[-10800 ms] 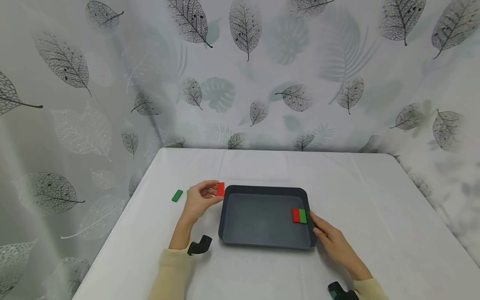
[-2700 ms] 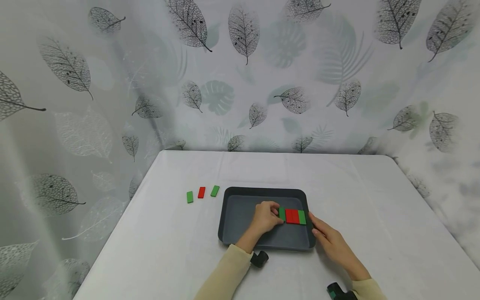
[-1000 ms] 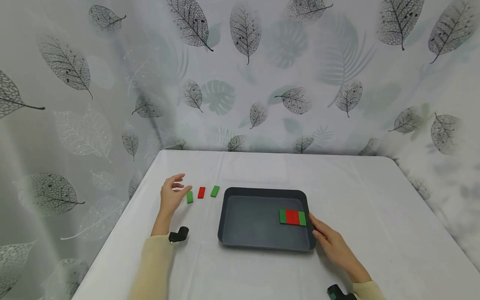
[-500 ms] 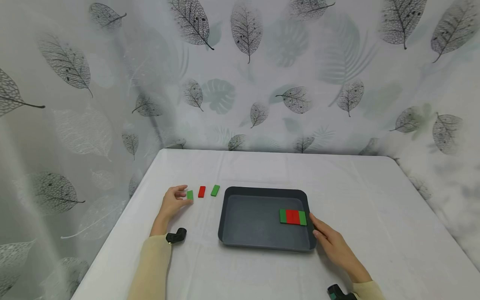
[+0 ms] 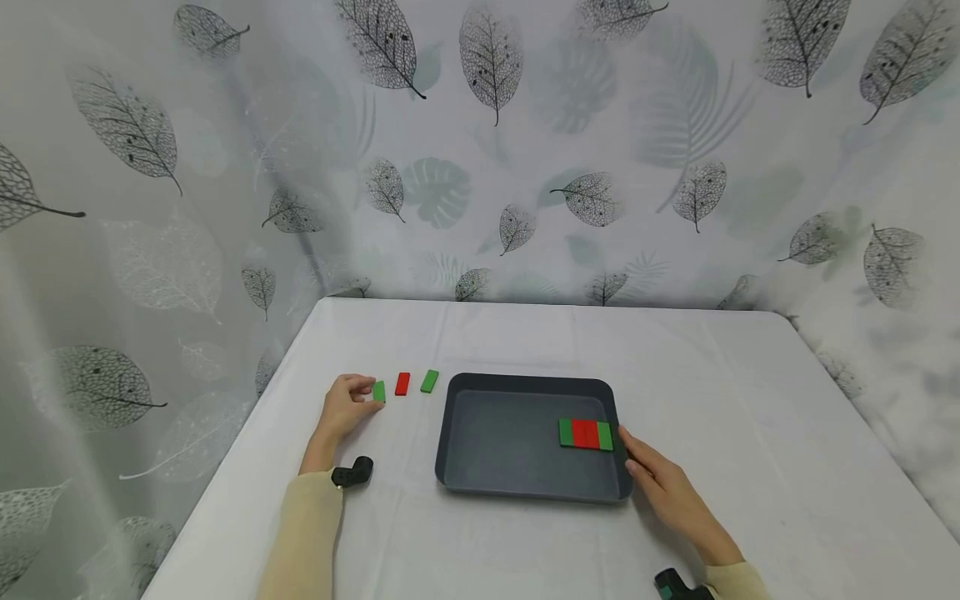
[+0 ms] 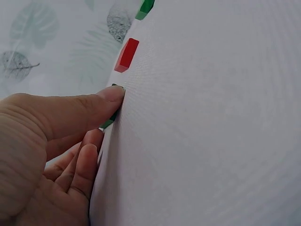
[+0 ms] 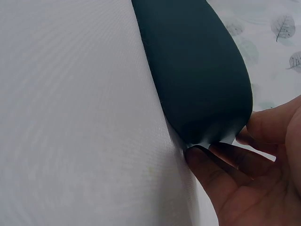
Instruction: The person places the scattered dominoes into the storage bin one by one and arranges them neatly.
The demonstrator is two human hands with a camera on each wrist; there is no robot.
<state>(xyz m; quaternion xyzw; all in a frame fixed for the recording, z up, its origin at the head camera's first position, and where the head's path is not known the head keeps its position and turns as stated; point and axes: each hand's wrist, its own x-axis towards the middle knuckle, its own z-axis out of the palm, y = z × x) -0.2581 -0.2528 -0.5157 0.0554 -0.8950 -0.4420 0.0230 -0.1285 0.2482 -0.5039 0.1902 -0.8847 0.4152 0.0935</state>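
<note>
The left hand [image 5: 343,410] pinches the leftmost green block [image 5: 378,392] between thumb and fingers on the white cloth. In the left wrist view the thumb of this hand [image 6: 61,122] covers much of that green block [image 6: 109,121]. To its right lie a red block [image 5: 402,383] and another green block [image 5: 429,381]. Inside the dark grey tray [image 5: 495,442], a row of touching blocks, green [image 5: 566,432], red [image 5: 585,433] and green [image 5: 604,436], sits near the right wall. With fairly straight fingers, the right hand [image 5: 672,496] touches the tray's right side.
A white cloth [image 5: 525,550] covers the table, whose far edge meets a leaf-patterned curtain [image 5: 465,250]. Black wrist-worn devices are near both hands, the left one [image 5: 352,472] and the right one [image 5: 681,585].
A red and a green block have joined the tray's row. The left hand has moved from the tray back to the leftmost green block and closed on it. The right hand has stayed by the tray.
</note>
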